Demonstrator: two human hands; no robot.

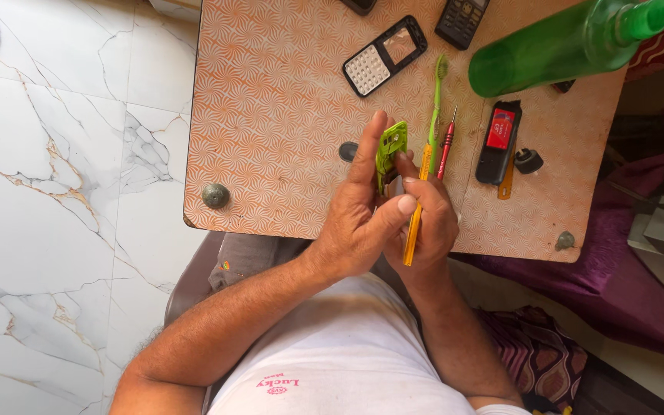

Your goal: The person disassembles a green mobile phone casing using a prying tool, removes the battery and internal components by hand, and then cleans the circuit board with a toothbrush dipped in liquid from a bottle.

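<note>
My left hand (359,219) holds a small green phone circuit board (390,150) upright between fingers and thumb, above the near edge of the orange patterned table (270,115). My right hand (428,227) is closed around a toothbrush (424,169) with a green head and orange handle, its bristle end pointing away from me. One right fingertip touches the board's lower edge. A red screwdriver (446,150) lies on the table just right of the toothbrush.
On the table lie a phone front cover with white keypad (383,56), a black phone (462,21), a black phone body with red battery (499,141), a small black part (529,161), a dark round piece (348,151) and a green bottle (562,46). White marble floor lies left.
</note>
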